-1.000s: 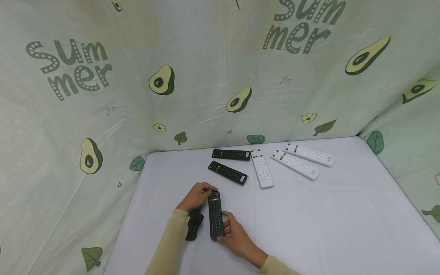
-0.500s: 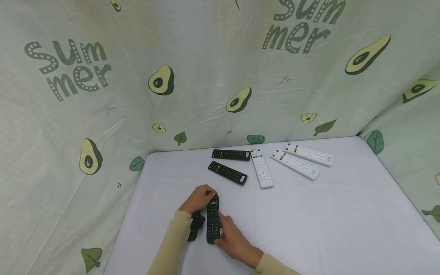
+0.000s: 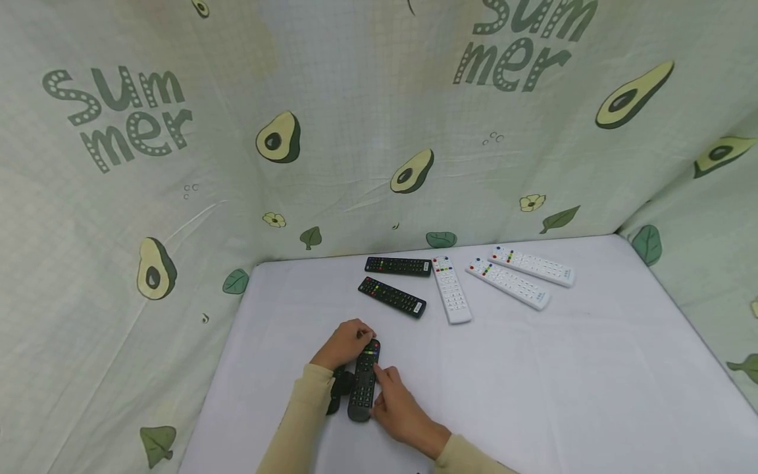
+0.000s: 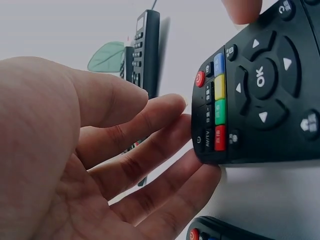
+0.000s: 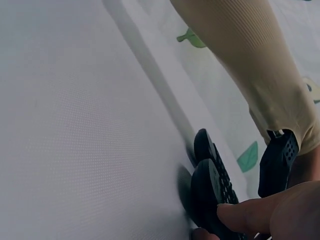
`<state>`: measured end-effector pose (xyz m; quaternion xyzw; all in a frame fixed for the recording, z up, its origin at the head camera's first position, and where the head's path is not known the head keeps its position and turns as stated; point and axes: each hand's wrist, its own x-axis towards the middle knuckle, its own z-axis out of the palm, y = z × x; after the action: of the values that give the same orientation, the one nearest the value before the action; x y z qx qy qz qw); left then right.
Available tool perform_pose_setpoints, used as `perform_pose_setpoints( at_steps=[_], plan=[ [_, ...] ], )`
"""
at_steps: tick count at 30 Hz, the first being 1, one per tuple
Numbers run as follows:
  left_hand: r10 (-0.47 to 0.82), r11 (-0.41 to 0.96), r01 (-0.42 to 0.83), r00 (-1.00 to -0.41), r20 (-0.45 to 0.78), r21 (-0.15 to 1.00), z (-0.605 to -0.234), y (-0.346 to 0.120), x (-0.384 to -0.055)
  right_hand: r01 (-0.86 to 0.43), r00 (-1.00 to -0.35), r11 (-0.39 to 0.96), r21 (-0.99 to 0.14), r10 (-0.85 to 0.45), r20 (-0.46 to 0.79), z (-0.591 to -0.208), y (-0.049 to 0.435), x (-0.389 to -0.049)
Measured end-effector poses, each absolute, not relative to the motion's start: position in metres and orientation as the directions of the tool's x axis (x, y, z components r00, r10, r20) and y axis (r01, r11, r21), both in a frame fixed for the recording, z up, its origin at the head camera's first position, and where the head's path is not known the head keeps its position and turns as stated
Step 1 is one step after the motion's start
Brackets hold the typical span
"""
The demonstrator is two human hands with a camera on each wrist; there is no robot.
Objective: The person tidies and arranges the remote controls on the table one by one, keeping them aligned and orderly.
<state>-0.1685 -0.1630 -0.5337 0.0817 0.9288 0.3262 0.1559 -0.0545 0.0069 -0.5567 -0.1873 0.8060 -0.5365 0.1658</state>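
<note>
A black remote control (image 3: 364, 382) with coloured buttons lies between my two hands near the front of the table. My right hand (image 3: 403, 411) holds it at its right edge, with the thumb (image 5: 240, 214) by the near end and a fingertip (image 4: 243, 9) farther up the side. At its far end is my left hand (image 3: 345, 342); those fingertips (image 4: 207, 172) touch the end while the left thumb stands apart from it. Another black remote (image 5: 201, 144) lies close alongside on the left, partly hidden by the left wrist and the dark wrist camera (image 3: 343, 383).
Farther back lie two black remotes, the nearer one (image 3: 392, 297) slanted and the other (image 3: 398, 266) by the rear edge. Three white remotes lie right of them: one upright (image 3: 451, 289), two slanted (image 3: 508, 283) (image 3: 531, 266). A printed cloth (image 3: 331, 131) hangs behind the white table (image 3: 562, 382).
The black remote has shifted slightly toward me, and its near end has swung left, closer to the remote beside it. Both hands moved with it; the right index finger now lies along its edge.
</note>
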Motion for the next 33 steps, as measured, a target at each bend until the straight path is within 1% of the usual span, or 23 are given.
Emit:
perform_pose_setpoints(
  at_steps=[10, 14, 19, 24, 28, 31, 33],
  plan=[
    [0.250, 0.787, 0.054, -0.939, -0.236, 0.615, -0.528, -0.163, -0.171, -0.076, -0.874, 0.315, -0.946, -0.477, -0.089, -0.556, 0.011, -0.063],
    [0.247, 0.787, 0.056, -0.941, -0.230, 0.615, -0.524, -0.162, -0.173, -0.084, -0.884, 0.315, -0.945, -0.461, -0.075, -0.557, 0.017, -0.067],
    [0.232, 0.775, 0.060, -0.953, -0.195, 0.629, -0.520, -0.161, -0.185, -0.132, -0.934, 0.376, -0.917, -0.357, -0.011, -0.553, 0.034, -0.082],
    [0.157, 0.742, 0.011, -0.975, -0.158, 0.671, -0.519, -0.161, -0.202, -0.115, -0.977, 0.423, -0.899, -0.212, 0.025, -0.548, 0.052, -0.109],
    [0.060, 0.699, -0.045, -0.991, -0.121, 0.714, -0.524, -0.160, -0.216, -0.124, -0.989, 0.455, -0.882, -0.132, 0.070, -0.549, 0.064, -0.131],
    [0.005, 0.668, -0.073, -0.995, -0.102, 0.741, -0.528, -0.160, -0.226, -0.151, -0.988, 0.492, -0.857, -0.098, 0.118, -0.548, 0.070, -0.145],
    [-0.017, 0.653, -0.083, -0.995, -0.094, 0.753, -0.531, -0.160, -0.232, -0.149, -0.989, 0.521, -0.841, -0.084, 0.123, -0.547, 0.071, -0.153]
  ],
)
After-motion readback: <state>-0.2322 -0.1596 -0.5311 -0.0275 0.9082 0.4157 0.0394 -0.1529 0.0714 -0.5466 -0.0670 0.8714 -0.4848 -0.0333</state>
